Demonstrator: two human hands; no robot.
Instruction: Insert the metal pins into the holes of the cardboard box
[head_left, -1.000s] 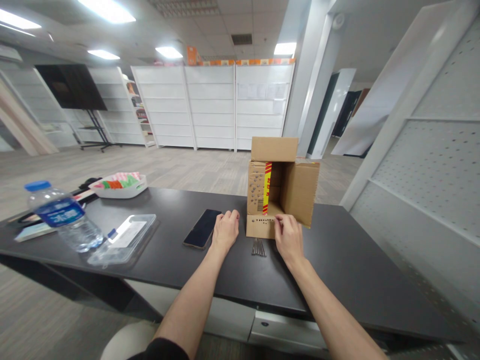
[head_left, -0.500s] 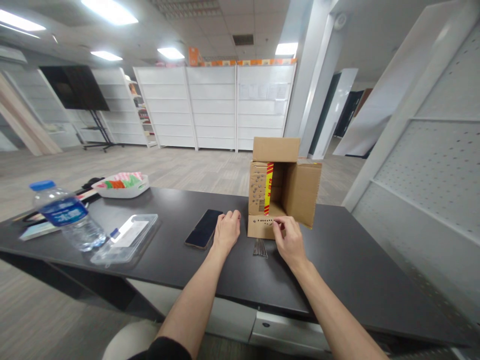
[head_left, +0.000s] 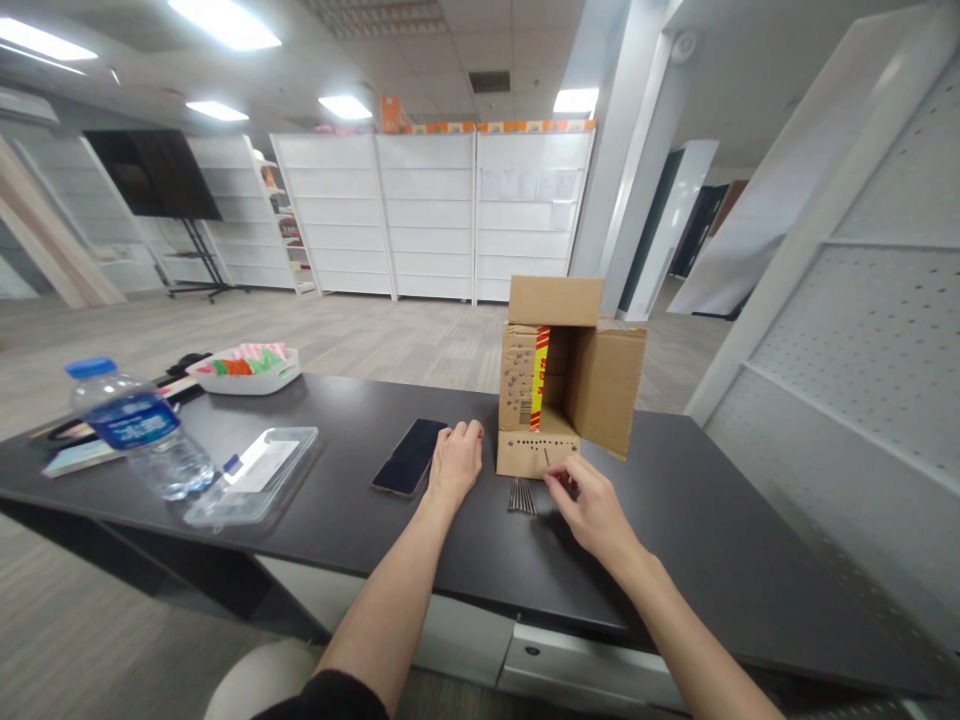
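Note:
My right hand (head_left: pixel 589 497) pinches a thin dark nail (head_left: pixel 547 457) between thumb and fingertips, held upright in front of the box's lower flap. That flap belongs to an open cardboard box (head_left: pixel 517 462) and carries a row of small dark holes or dots, with larger round spots near its ends. Just below the flap, several slim metal nails (head_left: pixel 522 496) lie fanned side by side on the desk. My left hand (head_left: pixel 456 462) rests on the desk between a black phone (head_left: pixel 409 458) and the box, its fingers curled under and holding nothing visible.
On the left of the dark desk (head_left: pixel 330 540) lie a clear plastic case (head_left: pixel 259 475) and a water bottle (head_left: pixel 139 430). Behind them sits a white basket (head_left: pixel 247 380) with colourful contents. A white perforated panel (head_left: pixel 862 380) rises at the right.
My right hand has drawn down and back from the flap's dotted row, and the nail in its fingertips now shows clearly. My left hand stays where it was.

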